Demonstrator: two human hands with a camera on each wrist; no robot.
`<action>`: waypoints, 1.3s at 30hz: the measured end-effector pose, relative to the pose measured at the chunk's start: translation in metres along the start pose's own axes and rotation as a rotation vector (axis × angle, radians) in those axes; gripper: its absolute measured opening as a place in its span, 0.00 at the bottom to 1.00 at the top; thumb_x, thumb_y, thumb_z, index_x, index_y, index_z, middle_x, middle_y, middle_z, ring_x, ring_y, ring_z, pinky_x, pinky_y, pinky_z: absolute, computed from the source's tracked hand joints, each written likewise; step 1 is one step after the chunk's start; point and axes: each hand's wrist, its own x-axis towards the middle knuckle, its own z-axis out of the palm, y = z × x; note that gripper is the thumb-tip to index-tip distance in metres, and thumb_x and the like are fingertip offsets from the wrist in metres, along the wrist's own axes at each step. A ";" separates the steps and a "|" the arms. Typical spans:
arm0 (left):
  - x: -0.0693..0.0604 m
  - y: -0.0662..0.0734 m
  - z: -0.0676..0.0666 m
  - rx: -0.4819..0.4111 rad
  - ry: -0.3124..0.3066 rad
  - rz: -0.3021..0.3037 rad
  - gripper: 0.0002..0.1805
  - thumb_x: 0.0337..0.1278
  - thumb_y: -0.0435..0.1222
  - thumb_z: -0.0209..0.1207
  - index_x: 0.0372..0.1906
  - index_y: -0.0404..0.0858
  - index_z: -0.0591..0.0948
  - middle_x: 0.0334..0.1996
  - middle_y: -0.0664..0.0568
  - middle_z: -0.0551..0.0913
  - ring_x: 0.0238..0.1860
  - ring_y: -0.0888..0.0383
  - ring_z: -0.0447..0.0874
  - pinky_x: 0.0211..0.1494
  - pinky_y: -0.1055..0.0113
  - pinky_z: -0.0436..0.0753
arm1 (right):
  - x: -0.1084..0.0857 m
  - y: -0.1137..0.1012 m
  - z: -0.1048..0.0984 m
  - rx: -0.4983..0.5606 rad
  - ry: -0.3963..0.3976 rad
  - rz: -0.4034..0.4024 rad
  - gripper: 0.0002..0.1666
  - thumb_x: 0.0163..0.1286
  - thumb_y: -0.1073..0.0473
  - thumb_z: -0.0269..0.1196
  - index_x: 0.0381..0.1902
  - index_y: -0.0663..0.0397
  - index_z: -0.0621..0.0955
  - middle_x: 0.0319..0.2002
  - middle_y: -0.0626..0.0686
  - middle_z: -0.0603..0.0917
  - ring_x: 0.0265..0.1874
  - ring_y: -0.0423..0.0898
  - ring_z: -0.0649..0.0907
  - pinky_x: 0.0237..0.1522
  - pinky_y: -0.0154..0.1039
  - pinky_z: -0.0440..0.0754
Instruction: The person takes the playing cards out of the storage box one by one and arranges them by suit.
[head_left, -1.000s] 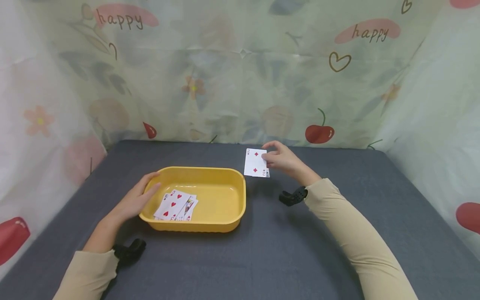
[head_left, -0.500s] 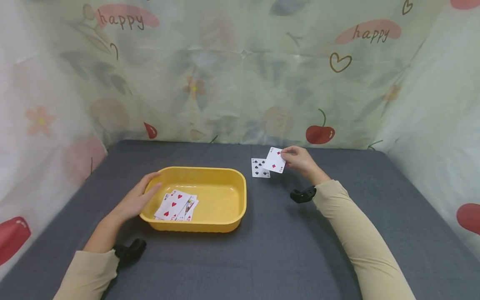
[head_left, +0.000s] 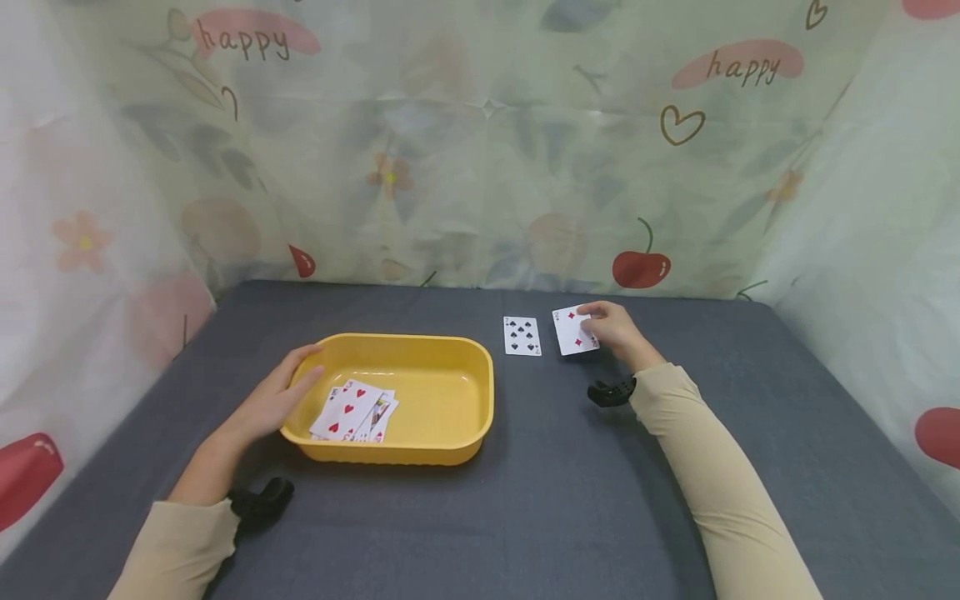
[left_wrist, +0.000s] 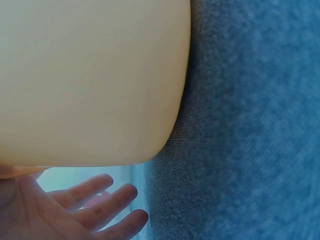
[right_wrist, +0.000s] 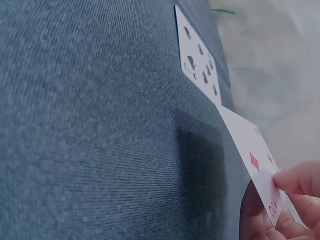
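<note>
Head view, two of diamonds: the two of diamonds [head_left: 567, 328] is pinched by the right hand [head_left: 611, 329] at its right side, face up, toward the far side of the dark grey cloth [head_left: 525, 517].
Seven of spades: the seven of spades [head_left: 522, 336] lies face up, apart from the held card, to its left.
Yellow tub: the left hand [head_left: 277, 400] rests at the left end of the yellow tub [head_left: 442, 400], thumb over the rim.
Cards in the tub: a three of hearts [head_left: 347, 407] lies over others, one a court card partly covered.
Left wrist view, fingers: fingers [left_wrist: 102, 207] stretch loosely below the tub's smooth wall, spread apart from each other.
Right wrist view, grip: the thumb [right_wrist: 300, 179] presses the face of the two of diamonds while other fingers sit beneath; the card is tilted, and its shadow falls on the cloth.
Card handling: likely very light, thin and springy, with a slick coating that could slide against its neighbours; a hard squeeze might crease it.
Best hold: probably a gentle edge pinch, thumb above and fingertips below, as here.
Tub handling: seemingly stiff and light enough to shift, so its rim is the sensible place to steady it.
</note>
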 end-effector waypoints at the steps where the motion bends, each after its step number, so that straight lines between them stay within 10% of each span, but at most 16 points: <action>1: 0.000 0.000 0.000 0.000 0.000 0.000 0.33 0.71 0.51 0.40 0.71 0.35 0.52 0.69 0.32 0.53 0.67 0.36 0.55 0.66 0.39 0.57 | 0.001 0.001 0.000 0.001 0.001 0.001 0.24 0.68 0.66 0.49 0.62 0.63 0.69 0.61 0.66 0.69 0.48 0.51 0.73 0.41 0.35 0.74; 24: 0.001 0.000 0.001 -0.015 -0.008 0.005 0.34 0.71 0.51 0.40 0.71 0.35 0.51 0.70 0.32 0.53 0.67 0.36 0.55 0.67 0.39 0.56 | 0.009 0.009 0.009 0.031 -0.026 -0.054 0.26 0.65 0.69 0.50 0.61 0.72 0.66 0.57 0.69 0.71 0.38 0.43 0.75 0.32 0.27 0.73; 39: 0.000 -0.001 0.000 -0.005 -0.003 0.006 0.33 0.71 0.50 0.40 0.70 0.35 0.52 0.69 0.32 0.53 0.66 0.36 0.55 0.66 0.39 0.56 | -0.001 0.001 0.007 -0.080 0.028 0.018 0.24 0.69 0.60 0.51 0.61 0.65 0.69 0.62 0.66 0.69 0.55 0.56 0.74 0.58 0.48 0.73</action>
